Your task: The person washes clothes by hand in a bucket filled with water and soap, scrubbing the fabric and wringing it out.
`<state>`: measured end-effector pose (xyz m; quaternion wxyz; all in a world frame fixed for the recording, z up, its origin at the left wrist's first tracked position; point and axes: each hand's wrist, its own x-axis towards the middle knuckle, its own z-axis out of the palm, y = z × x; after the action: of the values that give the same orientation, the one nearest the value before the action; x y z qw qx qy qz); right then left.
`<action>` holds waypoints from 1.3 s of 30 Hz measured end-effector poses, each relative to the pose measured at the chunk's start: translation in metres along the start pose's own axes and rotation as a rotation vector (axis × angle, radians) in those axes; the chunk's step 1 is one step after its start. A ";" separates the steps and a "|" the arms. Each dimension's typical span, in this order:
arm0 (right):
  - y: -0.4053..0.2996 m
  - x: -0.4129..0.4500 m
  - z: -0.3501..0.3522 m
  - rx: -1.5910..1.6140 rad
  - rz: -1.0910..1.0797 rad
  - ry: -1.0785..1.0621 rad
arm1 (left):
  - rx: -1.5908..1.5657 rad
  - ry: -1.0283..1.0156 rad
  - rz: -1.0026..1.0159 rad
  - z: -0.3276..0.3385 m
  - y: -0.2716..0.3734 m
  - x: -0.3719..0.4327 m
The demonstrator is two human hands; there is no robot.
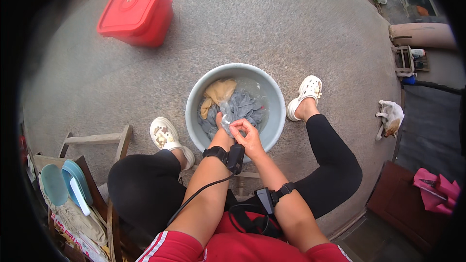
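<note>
A round grey plastic basin (191, 98) stands on the ground between my feet, with water and wet cloth in it. My left hand (220, 120) is low inside the basin, holding a wet grey cloth (244, 105) whose raised fold covers most of the fingers. Over that fold, my right hand (249, 138) pinches the cloth's edge between thumb and forefinger. A tan cloth (220, 91) lies bunched against the basin's far left side, partly beside the grey one. Black straps with small devices sit around both my forearms.
A red lidded bucket (134, 11) stands at the far left. Left of me, a wooden frame (94, 139) holds blue-green plastic pieces (54, 185) and a beige cloth (78, 222). A white-and-brown animal (390, 118) lies at right, above a dark red board (389, 193) with pink material (433, 189).
</note>
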<state>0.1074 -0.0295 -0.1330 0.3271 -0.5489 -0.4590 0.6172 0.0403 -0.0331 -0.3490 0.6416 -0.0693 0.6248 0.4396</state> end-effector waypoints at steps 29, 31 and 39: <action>0.068 0.149 -0.027 -1.379 0.373 -0.198 | 0.670 0.249 0.339 -0.026 0.013 -0.059; 0.082 0.148 -0.055 -0.691 0.211 -0.006 | 0.013 0.055 -0.034 -0.019 0.018 -0.054; 0.049 0.058 -0.007 -0.282 0.105 0.187 | -0.008 -0.164 -0.175 0.001 0.059 -0.061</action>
<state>0.1082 0.0064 -0.2004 0.2553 -0.6675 -0.4793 0.5094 0.0127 -0.0259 -0.2687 0.7261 -0.0901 0.5600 0.3887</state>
